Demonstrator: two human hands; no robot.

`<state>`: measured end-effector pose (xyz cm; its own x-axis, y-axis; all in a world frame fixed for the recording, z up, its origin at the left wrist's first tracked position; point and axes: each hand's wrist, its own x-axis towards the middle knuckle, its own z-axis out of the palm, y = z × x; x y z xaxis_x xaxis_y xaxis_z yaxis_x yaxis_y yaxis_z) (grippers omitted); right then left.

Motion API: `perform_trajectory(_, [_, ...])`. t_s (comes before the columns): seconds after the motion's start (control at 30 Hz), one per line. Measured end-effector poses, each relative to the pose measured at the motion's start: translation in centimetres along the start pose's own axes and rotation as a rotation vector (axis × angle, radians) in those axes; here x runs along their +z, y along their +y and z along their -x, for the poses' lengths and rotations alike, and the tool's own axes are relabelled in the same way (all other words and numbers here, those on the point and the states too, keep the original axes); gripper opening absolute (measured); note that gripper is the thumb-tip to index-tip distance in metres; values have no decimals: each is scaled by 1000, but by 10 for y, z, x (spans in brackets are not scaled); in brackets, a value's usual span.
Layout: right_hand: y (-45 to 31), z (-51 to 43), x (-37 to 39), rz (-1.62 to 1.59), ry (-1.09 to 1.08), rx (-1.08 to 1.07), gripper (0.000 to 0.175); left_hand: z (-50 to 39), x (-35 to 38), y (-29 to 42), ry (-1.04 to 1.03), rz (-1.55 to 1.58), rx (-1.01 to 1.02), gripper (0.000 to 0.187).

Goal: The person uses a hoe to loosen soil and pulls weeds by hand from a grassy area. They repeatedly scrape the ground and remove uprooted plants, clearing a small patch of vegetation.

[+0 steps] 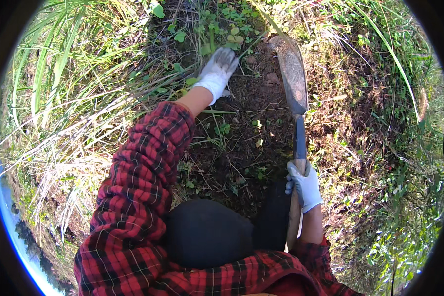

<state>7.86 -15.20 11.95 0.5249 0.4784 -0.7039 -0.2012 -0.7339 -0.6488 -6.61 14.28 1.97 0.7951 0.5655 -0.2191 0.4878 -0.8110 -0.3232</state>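
Note:
My right hand [308, 187], in a white glove with a grey palm, grips the wooden handle [293, 222] of a billhook. Its broad, worn blade [292, 76] points away from me, with the hooked tip over bare soil. A dark metal socket [300, 137] joins blade and handle. Ahead of me to the left, my left hand [219, 72] reaches down to low weeds [211, 40], back of the hand up, its glove soiled at the fingers. The fingertips are blurred among leaves, so whether they hold a stem cannot be told.
Long grass blades [51, 66] and dry straw [81, 129] cover the slope at the left. Mossy, littered ground [340, 129] lies right of the billhook, with leafy plants [396, 240] beyond. My dark-clad knee [209, 233] is close below my hands.

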Motion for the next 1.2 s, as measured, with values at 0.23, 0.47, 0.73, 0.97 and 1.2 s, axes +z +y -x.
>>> perform_trajectory(0.23, [-19,29,-5,-58,-29,13,29,5,44,-61,-164,414,-461,47])
perform_trajectory(0.47, [-131,-10,26,18,-71,-268,27,14,63,-65,-123,457,-498,37])
perform_trajectory(0.73, [15,-17,20,210,-199,-31,31,32,58,-61,-17,528,-376,22])
perform_trajectory(0.97, [15,90,2,135,-220,295,30,60,75,-61,140,555,-373,18])
perform_trajectory(1.2, [-110,-17,40,168,-92,-126,23,54,83,-52,120,594,-502,27])
